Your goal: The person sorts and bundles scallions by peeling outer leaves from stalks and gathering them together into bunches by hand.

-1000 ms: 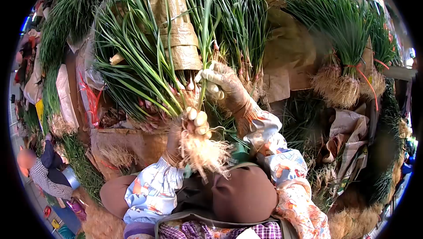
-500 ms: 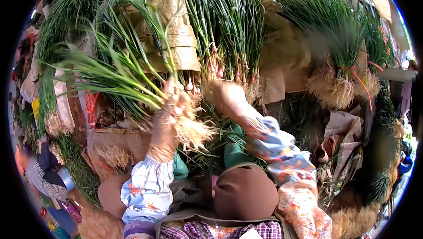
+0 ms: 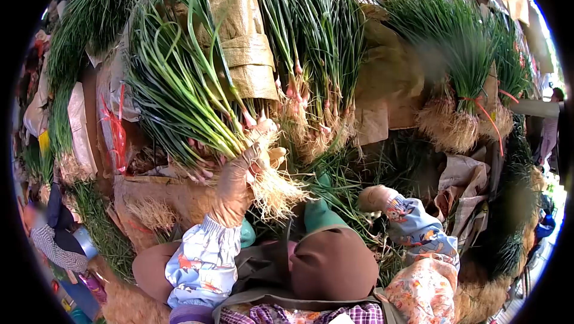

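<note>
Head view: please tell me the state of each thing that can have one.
Green bunch: held near its bulbs, roots on.
Left hand: closed around the Green bunch.
Right hand: off the Green bunch, finger position unclear.
Large bundle at right: tied with an orange strip.
Brown wrapping: folded.
Red plastic: crumpled.

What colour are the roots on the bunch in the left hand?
The roots are a pale straw colour, showing best in the head view.
</note>
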A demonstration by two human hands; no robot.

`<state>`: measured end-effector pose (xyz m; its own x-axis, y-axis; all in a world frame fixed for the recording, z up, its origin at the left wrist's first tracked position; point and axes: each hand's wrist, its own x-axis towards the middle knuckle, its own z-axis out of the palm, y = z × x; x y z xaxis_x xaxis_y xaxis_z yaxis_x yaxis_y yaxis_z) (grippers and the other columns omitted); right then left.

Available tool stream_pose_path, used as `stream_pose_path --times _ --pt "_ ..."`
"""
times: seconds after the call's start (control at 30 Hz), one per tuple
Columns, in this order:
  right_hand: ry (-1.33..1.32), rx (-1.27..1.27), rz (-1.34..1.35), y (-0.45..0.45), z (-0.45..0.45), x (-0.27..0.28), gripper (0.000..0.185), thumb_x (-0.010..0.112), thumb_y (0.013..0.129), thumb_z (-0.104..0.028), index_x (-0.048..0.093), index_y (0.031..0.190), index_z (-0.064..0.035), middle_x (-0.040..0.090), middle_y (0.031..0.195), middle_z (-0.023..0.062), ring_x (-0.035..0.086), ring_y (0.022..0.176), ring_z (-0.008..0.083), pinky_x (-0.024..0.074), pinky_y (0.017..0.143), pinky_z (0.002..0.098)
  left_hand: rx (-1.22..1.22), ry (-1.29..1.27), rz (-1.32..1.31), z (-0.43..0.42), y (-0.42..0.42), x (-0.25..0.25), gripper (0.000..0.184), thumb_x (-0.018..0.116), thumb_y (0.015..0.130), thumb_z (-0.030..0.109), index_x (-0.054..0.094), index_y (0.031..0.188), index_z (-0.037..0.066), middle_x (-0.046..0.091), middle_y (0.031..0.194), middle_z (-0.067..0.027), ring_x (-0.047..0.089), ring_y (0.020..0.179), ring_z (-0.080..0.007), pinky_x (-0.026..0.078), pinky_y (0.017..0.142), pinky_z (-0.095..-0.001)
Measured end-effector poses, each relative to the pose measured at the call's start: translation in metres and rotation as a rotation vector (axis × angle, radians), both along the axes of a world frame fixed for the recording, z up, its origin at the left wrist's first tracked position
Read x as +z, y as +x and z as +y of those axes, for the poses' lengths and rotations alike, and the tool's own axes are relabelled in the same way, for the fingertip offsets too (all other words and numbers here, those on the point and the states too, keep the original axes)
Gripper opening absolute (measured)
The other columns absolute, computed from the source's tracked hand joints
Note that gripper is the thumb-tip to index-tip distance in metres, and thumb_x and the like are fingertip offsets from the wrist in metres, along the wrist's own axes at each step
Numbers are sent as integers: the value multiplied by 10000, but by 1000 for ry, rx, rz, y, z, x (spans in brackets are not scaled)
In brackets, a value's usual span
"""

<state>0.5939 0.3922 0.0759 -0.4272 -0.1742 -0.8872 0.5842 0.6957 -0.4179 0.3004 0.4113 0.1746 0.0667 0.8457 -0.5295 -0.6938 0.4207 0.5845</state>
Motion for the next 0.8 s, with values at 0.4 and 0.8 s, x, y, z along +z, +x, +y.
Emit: stream_pose_path --times 0.4,0.8 --pt "566 -1467 618 -137 172 42 202 497 864 -211 584 821 -33 593 630 109 589 559 209 476 520 332 40 36 366 3 22 -2 405 613 823 293 534 1120 30 617 926 -101 608 817 -165 511 660 -270" --pt "671 -418 374 -84 100 -35 117 598 802 -201 616 811 -86 603 643 27 584 560 136 473 461 266 -102 298 -66 -2 -1 25 282 583 835 296 534 737 36 492 638 -66 483 527 -120 454 519 -241"
